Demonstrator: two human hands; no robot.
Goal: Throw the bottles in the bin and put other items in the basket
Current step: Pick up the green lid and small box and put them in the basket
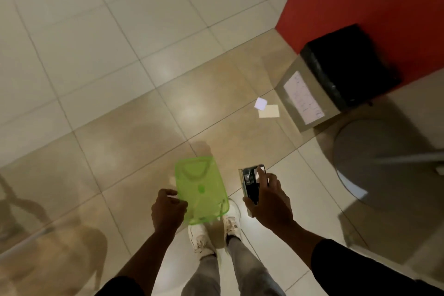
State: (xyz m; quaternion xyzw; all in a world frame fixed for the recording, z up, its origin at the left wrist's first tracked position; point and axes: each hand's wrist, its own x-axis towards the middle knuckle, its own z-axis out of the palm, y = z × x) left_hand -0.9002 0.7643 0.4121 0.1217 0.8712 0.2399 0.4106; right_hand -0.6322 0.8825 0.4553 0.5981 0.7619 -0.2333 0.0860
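Observation:
My left hand (168, 209) grips the rim of a translucent green plastic basket (201, 190), held above the floor in front of my feet. My right hand (269, 202) is closed around a small dark box (251, 185) with a pale patch on its top, just right of the basket. A bin (310, 101) with a black liner and a paper label on its side stands against the red wall at the right. Two pale flat cards (266, 109) lie on the floor near the bin. No bottle is visible.
The floor is glossy tile (120, 55). A red wall (372, 2) runs along the upper right. The round grey base of a table or stand (374, 161) sits at the right edge. My white shoes (216, 228) are below the basket.

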